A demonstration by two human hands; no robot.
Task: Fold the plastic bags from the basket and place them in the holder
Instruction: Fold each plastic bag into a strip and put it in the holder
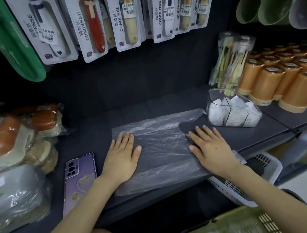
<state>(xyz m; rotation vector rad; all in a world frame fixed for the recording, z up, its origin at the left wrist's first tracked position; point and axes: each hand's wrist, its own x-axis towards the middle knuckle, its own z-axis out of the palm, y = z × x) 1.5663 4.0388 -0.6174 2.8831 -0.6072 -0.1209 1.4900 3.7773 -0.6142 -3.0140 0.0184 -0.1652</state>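
Observation:
A thin clear plastic bag (160, 148) lies spread flat on the dark shelf (96, 127) in front of me. My left hand (122, 157) rests palm down on its left part, fingers slightly apart. My right hand (211, 148) presses flat on its right edge, fingers spread. A clear plastic holder (230, 106) with several folded white bags inside stands at the right, just beyond my right hand. A green basket (239, 225) with crumpled clear bags sits low at the bottom right, blurred.
A purple phone (79, 177) lies left of my left hand. Wrapped goods (12, 153) pile up at the left. Orange cups (283, 81) and a toothbrush pack (231, 62) stand at the right. Packaged toothbrushes (117, 18) hang above. A white basket (253, 177) sits under the shelf edge.

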